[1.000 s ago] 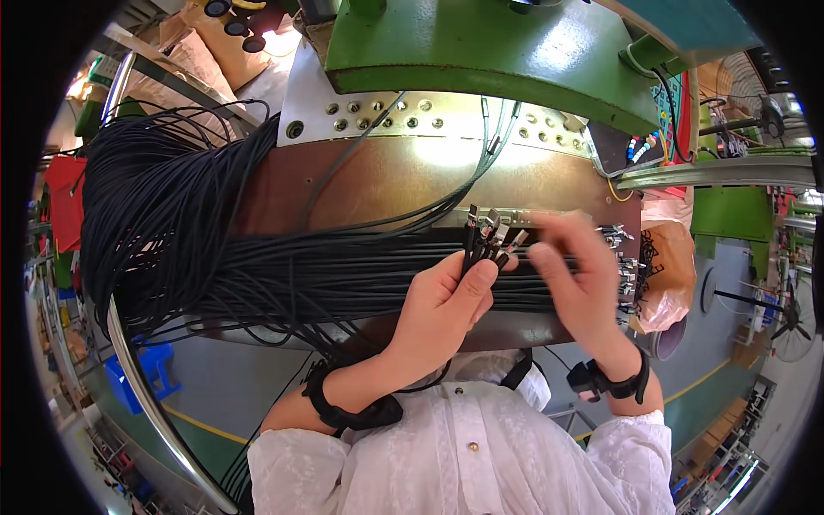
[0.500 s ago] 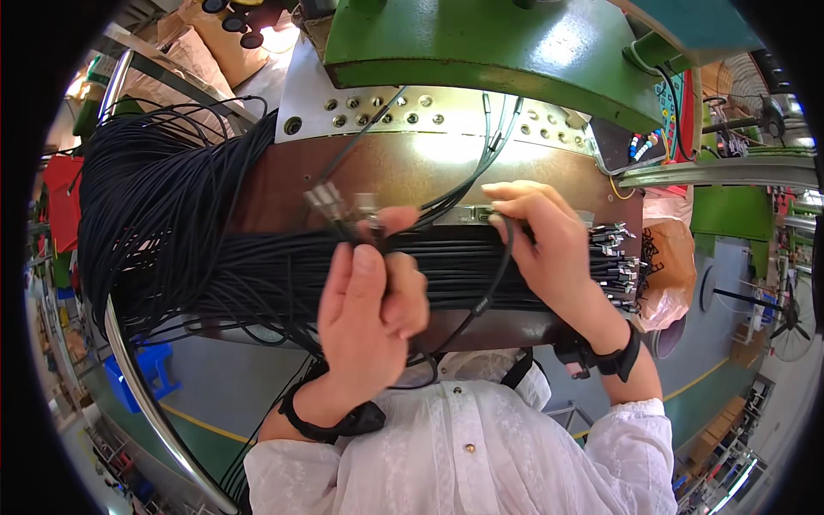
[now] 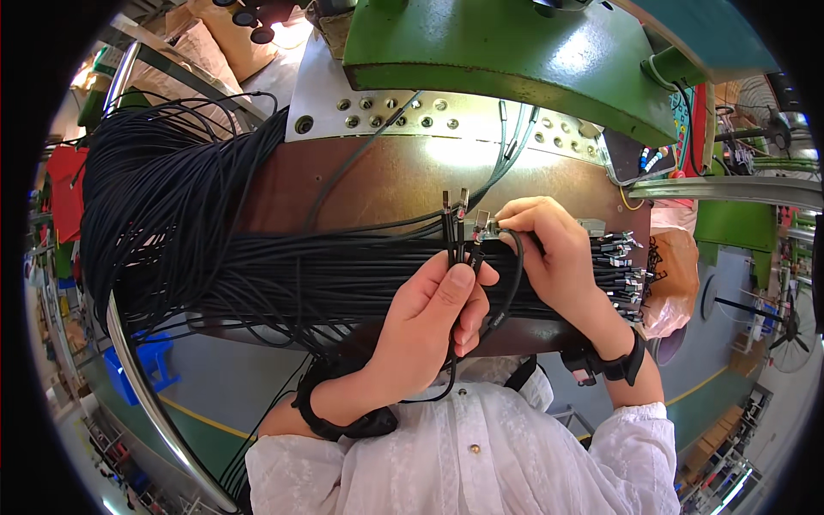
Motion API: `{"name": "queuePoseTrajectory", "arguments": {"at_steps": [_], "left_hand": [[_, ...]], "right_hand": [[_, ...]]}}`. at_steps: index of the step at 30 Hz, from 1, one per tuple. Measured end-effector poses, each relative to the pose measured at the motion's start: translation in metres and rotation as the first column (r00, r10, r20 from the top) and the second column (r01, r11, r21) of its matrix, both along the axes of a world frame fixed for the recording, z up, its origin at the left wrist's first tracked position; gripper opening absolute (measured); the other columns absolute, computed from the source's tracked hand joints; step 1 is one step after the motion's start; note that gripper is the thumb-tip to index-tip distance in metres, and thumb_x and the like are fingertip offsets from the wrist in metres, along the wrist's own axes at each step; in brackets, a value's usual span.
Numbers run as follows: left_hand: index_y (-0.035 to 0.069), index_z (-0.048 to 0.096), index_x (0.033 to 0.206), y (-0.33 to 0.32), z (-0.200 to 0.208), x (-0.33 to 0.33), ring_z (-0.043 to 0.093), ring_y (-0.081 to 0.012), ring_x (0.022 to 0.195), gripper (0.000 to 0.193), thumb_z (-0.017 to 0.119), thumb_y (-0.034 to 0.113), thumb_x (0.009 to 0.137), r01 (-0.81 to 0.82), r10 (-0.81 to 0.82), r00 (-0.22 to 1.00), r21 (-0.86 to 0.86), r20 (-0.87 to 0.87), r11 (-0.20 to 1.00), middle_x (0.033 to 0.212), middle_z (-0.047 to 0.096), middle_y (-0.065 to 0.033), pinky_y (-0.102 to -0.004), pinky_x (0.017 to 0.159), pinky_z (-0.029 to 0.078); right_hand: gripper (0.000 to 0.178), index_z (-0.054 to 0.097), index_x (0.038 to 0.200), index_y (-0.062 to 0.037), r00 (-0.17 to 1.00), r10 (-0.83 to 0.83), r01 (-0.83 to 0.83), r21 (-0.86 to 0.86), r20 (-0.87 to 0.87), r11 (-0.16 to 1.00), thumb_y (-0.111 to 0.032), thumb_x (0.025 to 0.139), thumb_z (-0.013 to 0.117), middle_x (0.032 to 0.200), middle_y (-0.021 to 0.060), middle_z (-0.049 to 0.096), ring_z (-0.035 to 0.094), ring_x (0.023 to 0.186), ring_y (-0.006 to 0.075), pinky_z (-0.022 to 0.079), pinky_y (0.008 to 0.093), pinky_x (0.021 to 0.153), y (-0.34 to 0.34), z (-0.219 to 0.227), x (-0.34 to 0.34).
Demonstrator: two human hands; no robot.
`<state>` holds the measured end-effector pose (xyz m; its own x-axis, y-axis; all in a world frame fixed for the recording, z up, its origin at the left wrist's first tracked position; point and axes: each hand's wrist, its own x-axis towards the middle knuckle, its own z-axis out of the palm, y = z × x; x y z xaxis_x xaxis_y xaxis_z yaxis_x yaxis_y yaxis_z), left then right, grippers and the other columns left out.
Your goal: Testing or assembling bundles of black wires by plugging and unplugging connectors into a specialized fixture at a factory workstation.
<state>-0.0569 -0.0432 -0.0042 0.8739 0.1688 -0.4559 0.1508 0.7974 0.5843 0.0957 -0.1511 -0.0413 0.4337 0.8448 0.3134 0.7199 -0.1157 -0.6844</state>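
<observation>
I had the left hand point(image 3: 433, 322) clamped on a few black cables point(image 3: 460, 245), just below centre toward five o'clock, their metal tips pointing at twelve. At three, near but apart from it, the right hand point(image 3: 558, 257) pinched the end of a single cable point(image 3: 518, 279) that curved down toward six. Behind both, a thick cable bundle point(image 3: 343, 275) crossed the brown counter point(image 3: 369, 176) from nine to three, below a green machine block point(image 3: 498, 51) at one.
</observation>
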Motion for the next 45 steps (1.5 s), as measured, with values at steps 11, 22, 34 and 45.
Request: {"name": "queuePoseTrajectory", "arguments": {"at_steps": [11, 22, 34, 45], "left_hand": [[0.003, 0.05, 0.098, 0.005, 0.005, 0.005, 0.039, -0.0076, 0.049, 0.027, 0.037, 0.027, 0.097, 0.049, -0.05, 0.998, -0.02, -0.035, 0.999, 0.06, 0.045, -0.0015, -0.0219, 0.045, 0.036], [-0.001, 0.051, 0.091, 0.008, 0.026, -0.009, 0.053, -0.0102, 0.056, 0.021, 0.037, 0.014, 0.095, 0.347, -0.368, 0.924, 0.641, -0.108, 0.684, 0.072, 0.06, -0.0082, -0.0215, 0.055, 0.044], [0.0, 0.05, 0.09, 0.016, 0.049, -0.001, 0.054, -0.0122, 0.053, 0.027, 0.035, 0.02, 0.097, 0.216, -0.255, 0.965, 0.385, 0.054, 0.897, 0.065, 0.061, -0.0102, -0.0222, 0.054, 0.043], [0.0, 0.053, 0.091, -0.003, 0.027, 0.003, 0.051, -0.0063, 0.05, 0.027, 0.039, 0.023, 0.097, 0.335, -0.328, 0.941, 0.338, -0.08, 0.879, 0.06, 0.057, -0.0029, -0.0193, 0.048, 0.041]], "right_hand": [[0.019, 0.054, 0.085, -0.0011, 0.959, -0.028, 0.023, 0.022, 0.283, 0.999, 0.006, 0.069, 0.062, 0.087, 0.0106, 0.059, 0.058, 0.076, 0.0269, 0.047, 0.0319, 0.062, -0.004, 0.015, -0.008], [0.032, 0.059, 0.091, -0.0033, 0.815, -0.152, 0.091, 0.135, 0.559, 0.987, 0.007, 0.061, 0.064, 0.082, 0.0084, 0.056, 0.055, 0.072, 0.0266, 0.045, 0.0315, 0.06, -0.019, 0.026, 0.015], [0.012, 0.056, 0.082, -0.0013, 0.992, -0.091, 0.085, 0.06, 0.092, 0.995, -0.001, 0.074, 0.065, 0.088, 0.0097, 0.064, 0.061, 0.076, 0.0243, 0.049, 0.0297, 0.066, -0.017, -0.004, 0.005], [0.013, 0.055, 0.081, -0.0016, 0.965, -0.062, 0.107, -0.167, 0.256, 0.98, 0.0, 0.071, 0.063, 0.092, 0.0087, 0.061, 0.06, 0.075, 0.0254, 0.048, 0.0312, 0.067, -0.012, 0.016, 0.002]]}}
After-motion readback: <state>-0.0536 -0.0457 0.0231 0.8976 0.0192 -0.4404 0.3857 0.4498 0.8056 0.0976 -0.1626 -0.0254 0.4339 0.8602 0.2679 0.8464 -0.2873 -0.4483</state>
